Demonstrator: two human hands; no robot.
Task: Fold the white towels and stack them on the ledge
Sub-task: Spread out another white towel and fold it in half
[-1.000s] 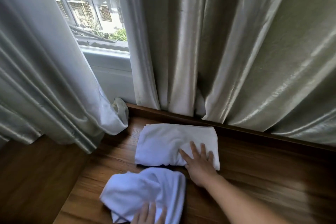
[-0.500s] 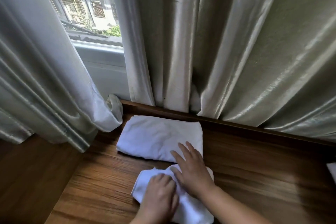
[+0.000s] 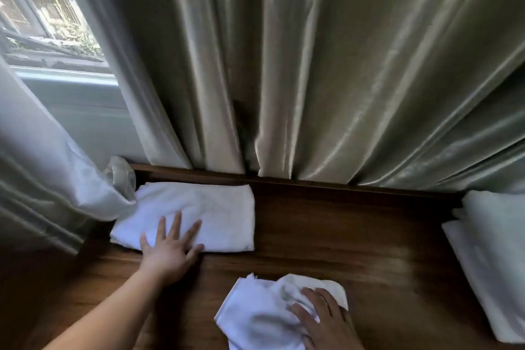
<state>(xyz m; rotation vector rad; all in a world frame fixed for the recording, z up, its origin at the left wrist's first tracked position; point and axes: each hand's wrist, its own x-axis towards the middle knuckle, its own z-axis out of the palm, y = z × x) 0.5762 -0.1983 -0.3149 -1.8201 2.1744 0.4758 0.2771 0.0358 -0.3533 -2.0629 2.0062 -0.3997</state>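
Wood of dark brown grain makes up the long ledge (image 3: 326, 236), which is closed at the back by a low raised wooden rail (image 3: 312, 182). A flat, folded white rectangular towel (image 3: 216, 204) is laid against that rail. Behind this folded towel, heavy grey-green satin curtains (image 3: 341, 65) are hung down to the rail. To its left a sheer white curtain (image 3: 42, 167) is bunched, touching its corner, and a window (image 3: 42, 25) is seen above. The left hand (image 3: 170, 250) is laid flat on the folded towel's near edge, fingers straight and spread, nothing grasped. In front and to the right of the folded towel, apart from it, a crumpled white towel (image 3: 255, 312) is pressed down by the right hand (image 3: 324, 318), fingers extended over the cloth. Far right of the folded towel, a loose heap of white towels (image 3: 488, 264) is seen at the frame's edge.
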